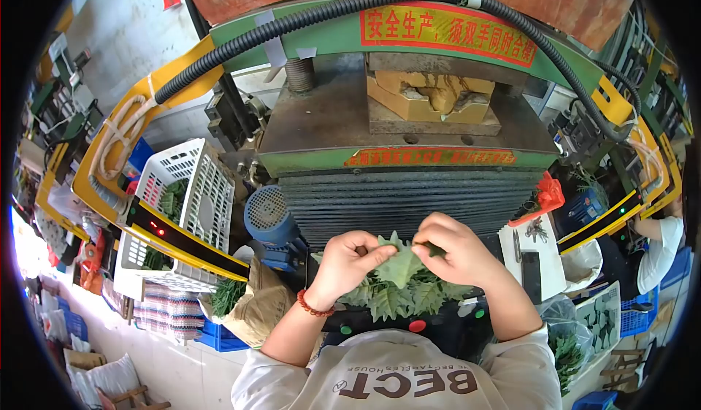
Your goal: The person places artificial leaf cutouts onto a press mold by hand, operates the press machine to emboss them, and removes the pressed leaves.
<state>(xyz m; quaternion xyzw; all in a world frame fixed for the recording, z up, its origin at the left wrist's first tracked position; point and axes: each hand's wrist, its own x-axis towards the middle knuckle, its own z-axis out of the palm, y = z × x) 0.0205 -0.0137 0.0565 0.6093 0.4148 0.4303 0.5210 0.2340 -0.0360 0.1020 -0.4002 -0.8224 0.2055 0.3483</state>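
Note:
A pale green lobed leaf (400,267) is held up between my two hands, in front of the machine's ribbed front. My left hand (353,262) pinches its left edge between thumb and fingers; a red bead bracelet circles that wrist. On the other side, my right hand (454,249) is closed on the leaf's right part, and its fingers cover that edge. Just below both hands lies a pile of similar green leaves (391,300), partly hidden by them and by the held leaf.
Ahead stands a green press (314,125) with a yellow mold block (431,96). Yellow-black sensor bars (186,242) flank me. At left are a white basket (208,205) and a blue motor (270,213). At right, a phone (531,275) lies on a white board; another person's sleeve (661,253) shows beyond.

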